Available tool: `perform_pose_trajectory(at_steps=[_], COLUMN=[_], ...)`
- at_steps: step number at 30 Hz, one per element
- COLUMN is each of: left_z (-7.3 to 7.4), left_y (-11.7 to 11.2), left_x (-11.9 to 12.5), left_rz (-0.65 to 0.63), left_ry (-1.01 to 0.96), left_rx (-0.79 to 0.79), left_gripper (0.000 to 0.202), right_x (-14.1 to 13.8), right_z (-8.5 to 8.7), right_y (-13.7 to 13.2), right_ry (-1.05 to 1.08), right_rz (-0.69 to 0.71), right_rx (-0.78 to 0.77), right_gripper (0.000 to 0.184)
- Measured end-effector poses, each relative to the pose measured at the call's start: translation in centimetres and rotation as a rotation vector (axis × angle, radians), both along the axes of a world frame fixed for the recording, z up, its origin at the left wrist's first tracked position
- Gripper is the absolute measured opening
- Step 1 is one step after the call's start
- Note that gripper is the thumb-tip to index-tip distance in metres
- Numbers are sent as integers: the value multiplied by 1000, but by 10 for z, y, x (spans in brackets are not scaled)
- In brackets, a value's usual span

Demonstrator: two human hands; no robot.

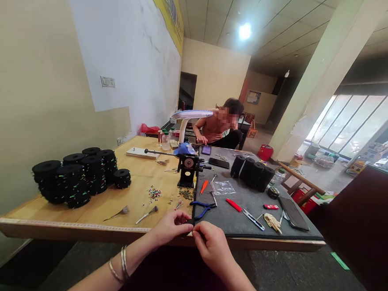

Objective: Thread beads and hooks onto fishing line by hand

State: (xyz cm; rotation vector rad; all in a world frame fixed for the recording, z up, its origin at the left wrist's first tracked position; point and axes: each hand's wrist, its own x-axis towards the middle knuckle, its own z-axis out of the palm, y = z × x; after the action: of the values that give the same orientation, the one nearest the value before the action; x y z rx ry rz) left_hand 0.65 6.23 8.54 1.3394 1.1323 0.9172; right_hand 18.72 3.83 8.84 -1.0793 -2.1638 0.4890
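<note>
My left hand (169, 226) and my right hand (211, 244) meet at the near edge of the wooden table (75, 223), both pinched together on something too small to make out. A thin dark line runs from the pinch up toward the black winding device (188, 168). Bangles circle my left wrist. Blue-handled pliers (203, 207) lie just beyond my fingers on the grey mat (250, 202). Two thin brush-like tools (147, 213) rest left of my hands.
Stacks of black spools (75, 175) fill the table's left; several black rolls (253, 172) stand at the back right. A red cutter (233, 204), scissors (252, 219), phones and a lamp (189, 116) are about. A person sits at the far end.
</note>
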Motion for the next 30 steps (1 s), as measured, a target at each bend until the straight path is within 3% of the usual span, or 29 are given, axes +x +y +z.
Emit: perform_pose_trajectory(at_steps=[5, 10, 18, 27, 30], left_z=[-2, -7, -7, -19, -22], left_y=[-7, -11, -17, -19, -20], left_x=[-2, -5, -7, -4, -3], left_rz=[-154, -265, -328, -325, -314], left_ry=[-98, -222, -481, -606, -666], left_rx=[-228, -353, -456, -448, -450], left_gripper=[26, 23, 20, 18, 15], right_x=[12, 16, 14, 10, 10], right_z=[6, -8, -23, -32, -30], right_y=[9, 10, 0, -6, -8], right_ry=[-29, 205, 489, 556, 455], right_rz=[73, 110, 120, 84, 75], right_rx=[-25, -226, -524, -519, -394], right_gripper=[12, 17, 30, 34, 27])
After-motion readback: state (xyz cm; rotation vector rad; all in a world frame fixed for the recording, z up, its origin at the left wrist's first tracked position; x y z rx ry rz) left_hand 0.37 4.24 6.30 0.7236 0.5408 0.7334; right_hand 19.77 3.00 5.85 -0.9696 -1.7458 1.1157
